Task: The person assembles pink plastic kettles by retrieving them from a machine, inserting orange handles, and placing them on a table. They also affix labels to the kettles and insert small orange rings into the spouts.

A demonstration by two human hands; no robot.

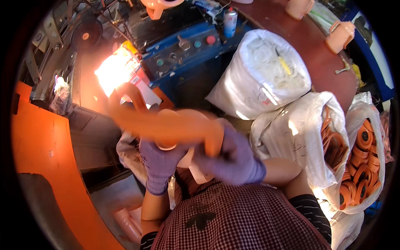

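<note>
In front of my apron is a pale pink plastic jug (201,174), mostly covered by my gloved hands and an orange part. My left hand (160,164), in a purple knit glove, is closed round the jug's left side; most of its fingers are hidden. A curved orange plastic handle (166,127), smeared by motion, lies across the top of the jug. My right hand (233,156), gloved alike and blurred, is closed at the handle's right end. Whether the handle is joined to the jug I cannot tell.
A white sack (233,87) of clear plastic pieces stands ahead right. Nearer sacks hold orange handles (333,141) and round-ended orange parts (361,166). Beyond are a blue control panel (183,50), a spray can (230,23) and pink jugs (341,36). An orange machine panel (46,146) stands left.
</note>
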